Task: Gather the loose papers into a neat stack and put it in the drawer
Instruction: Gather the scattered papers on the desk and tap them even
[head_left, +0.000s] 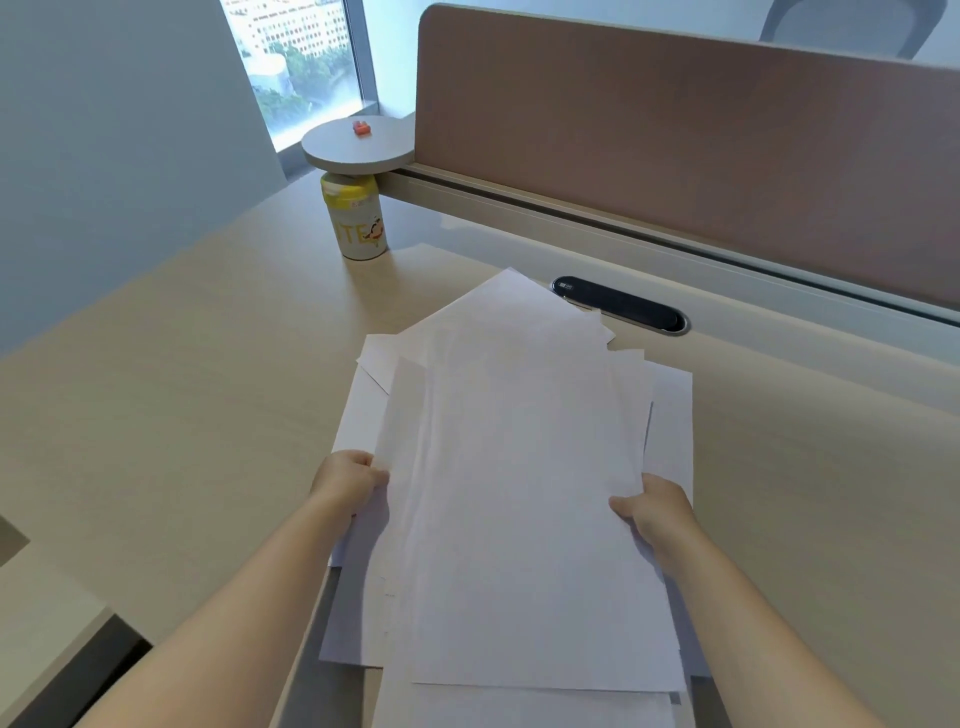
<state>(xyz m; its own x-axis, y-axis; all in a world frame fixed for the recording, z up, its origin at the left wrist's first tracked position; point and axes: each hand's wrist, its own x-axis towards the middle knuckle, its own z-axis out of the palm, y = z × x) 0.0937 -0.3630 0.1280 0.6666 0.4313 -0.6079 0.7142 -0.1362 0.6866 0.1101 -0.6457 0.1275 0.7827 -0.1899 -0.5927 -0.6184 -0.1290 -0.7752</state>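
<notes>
Pale wood desk (171, 395) filled most of the frame, backed by a brown partition screen (675, 135) across the upper right. Low in the centre, the left hand (349, 480) had its fingers (371, 470) curled closed over the left edge of the loose papers (519, 467), while the right hand (657, 506) pinched the right edge with its thumb on top. Both hands stood about level, on opposite sides of the sheets, neither clearly nearer. The papers lay fanned and skewed between them, their long axis running from the bottom of the frame up toward the centre, near ends overhanging the desk's front edge and far corners splayed toward a black cable grommet (621, 304). Squaring the pile looked to call for pushing inward from both sides. A yellow-and-white canister (356, 221) stood at upper left under a round shelf (358, 145). No drawer was in view.
</notes>
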